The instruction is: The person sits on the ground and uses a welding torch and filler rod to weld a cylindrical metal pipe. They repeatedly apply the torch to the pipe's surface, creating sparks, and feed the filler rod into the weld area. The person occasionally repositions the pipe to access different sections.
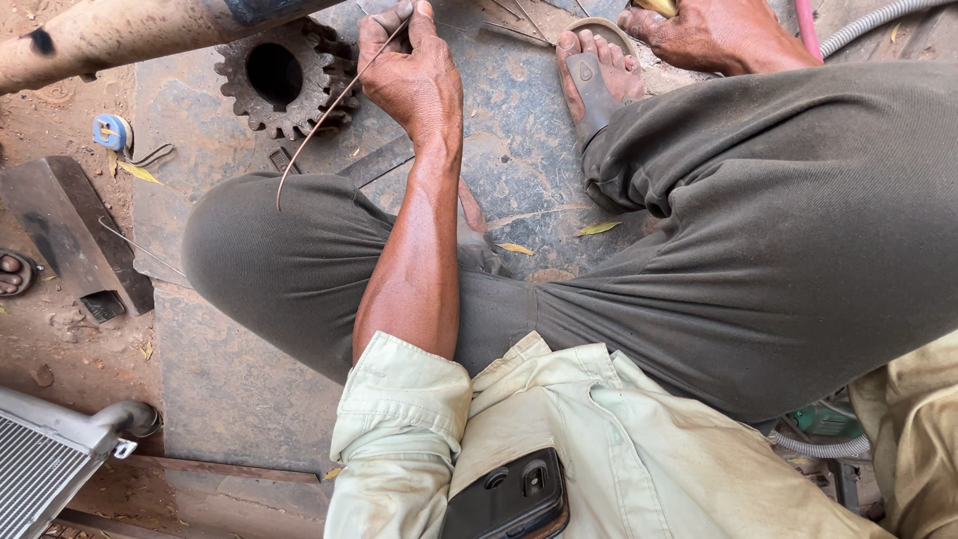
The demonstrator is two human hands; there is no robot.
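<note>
My left hand [411,72] reaches forward over my left knee and pinches the top end of a thin, rusty, curved wire rod [321,118]. The rod bows down to the left and ends free above my knee. It passes in front of a rusty toothed gear [261,115] that lies on the steel plate [519,150]. My right hand [704,35] is at the top edge beyond my sandalled foot [597,70]. Its fingers curl on a small brass-coloured piece [659,6], mostly cut off by the frame.
A thick dirty pipe [120,35] crosses the top left. A blue tape measure [110,131] and a dark metal block [70,235] lie at left, a radiator [40,459] at bottom left. Hoses [878,20] run at top right. Another person's foot [12,272] shows at the left edge.
</note>
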